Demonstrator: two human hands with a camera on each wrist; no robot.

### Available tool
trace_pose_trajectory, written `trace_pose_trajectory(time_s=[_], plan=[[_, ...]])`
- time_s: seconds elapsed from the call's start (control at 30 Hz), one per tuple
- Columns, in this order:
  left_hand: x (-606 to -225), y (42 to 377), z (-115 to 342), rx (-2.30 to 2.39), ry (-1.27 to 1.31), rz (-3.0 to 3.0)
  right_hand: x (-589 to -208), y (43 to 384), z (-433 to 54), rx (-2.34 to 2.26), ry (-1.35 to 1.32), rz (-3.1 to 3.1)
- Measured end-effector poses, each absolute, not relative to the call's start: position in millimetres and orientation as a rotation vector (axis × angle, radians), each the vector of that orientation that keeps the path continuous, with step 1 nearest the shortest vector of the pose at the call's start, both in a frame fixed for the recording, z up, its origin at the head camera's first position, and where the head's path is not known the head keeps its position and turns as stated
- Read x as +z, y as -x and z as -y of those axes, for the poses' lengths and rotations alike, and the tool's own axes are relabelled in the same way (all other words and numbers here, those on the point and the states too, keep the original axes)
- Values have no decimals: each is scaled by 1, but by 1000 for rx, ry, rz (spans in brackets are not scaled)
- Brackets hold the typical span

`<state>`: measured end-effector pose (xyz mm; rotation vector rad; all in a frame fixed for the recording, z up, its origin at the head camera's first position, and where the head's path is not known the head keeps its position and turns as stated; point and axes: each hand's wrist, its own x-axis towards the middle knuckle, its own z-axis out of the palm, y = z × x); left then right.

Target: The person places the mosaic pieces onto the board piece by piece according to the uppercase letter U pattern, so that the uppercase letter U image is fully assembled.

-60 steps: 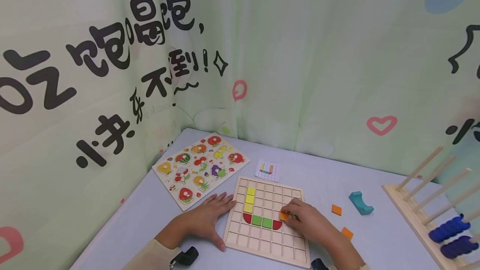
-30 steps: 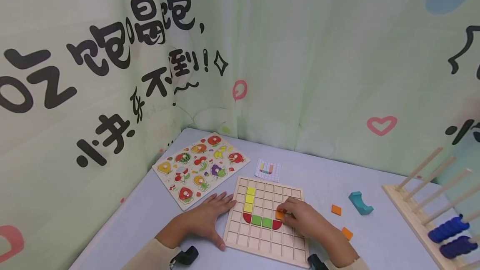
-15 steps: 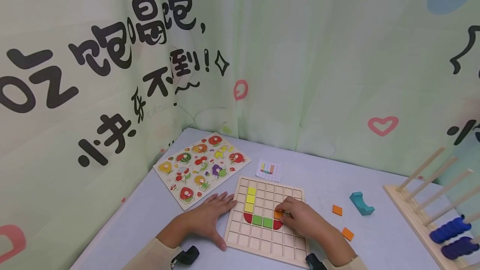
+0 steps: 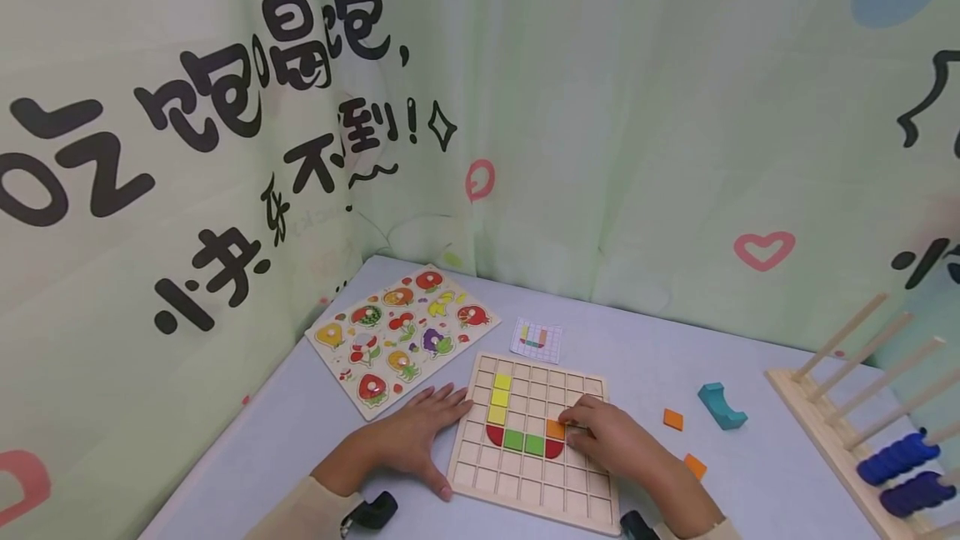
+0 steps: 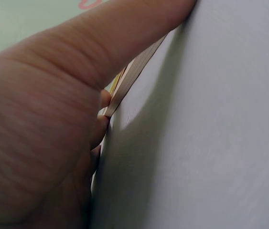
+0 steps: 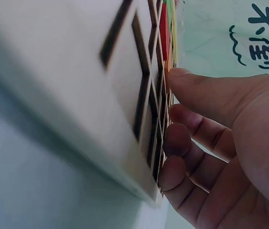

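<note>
A wooden grid board [image 4: 525, 490] lies on the table. Three yellow tiles [image 4: 499, 398] run down its left side to a red quarter-round piece [image 4: 495, 436]. Two green tiles [image 4: 523, 442] lead across to another red piece [image 4: 554, 449]. Just above that one sits an orange tile [image 4: 556, 429] in a grid cell. My right hand [image 4: 611, 440] is over the board, thumb and loosely bent fingers right at the tile's right edge; in the right wrist view the thumb tip meets the orange tile [image 6: 167, 71]. My left hand [image 4: 412, 436] lies spread, fingertips on the board's left edge.
Two loose orange tiles [image 4: 672, 419] lie right of the board, near a teal arch block [image 4: 722, 407]. A small pattern card [image 4: 536, 340] lies behind the board, a fruit puzzle [image 4: 401, 332] at back left. A peg rack [image 4: 825, 440] with blue beads stands at right.
My right hand has moved the orange tile left into the cell above the red piece, and its fingers have eased back to the tile's right edge. My left hand has stayed put.
</note>
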<state>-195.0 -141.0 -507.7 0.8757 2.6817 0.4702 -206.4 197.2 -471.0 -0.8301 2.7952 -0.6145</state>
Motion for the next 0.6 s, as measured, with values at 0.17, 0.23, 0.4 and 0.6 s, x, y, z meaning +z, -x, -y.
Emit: trace_pose_trajectory(time_s=[0.17, 0.23, 0.4, 0.6], plan=[[-506, 194, 141, 477, -869, -2671, -469, 201, -211, -591, 784, -2811], [-505, 194, 141, 486, -865, -2670, -467, 198, -217, -585, 743, -2817], [-503, 194, 142, 504, -854, -2677, -462, 192, -231, -560, 604, -2860], [-503, 194, 142, 512, -870, -2667, -464, 186, -255, -535, 566, -2886]])
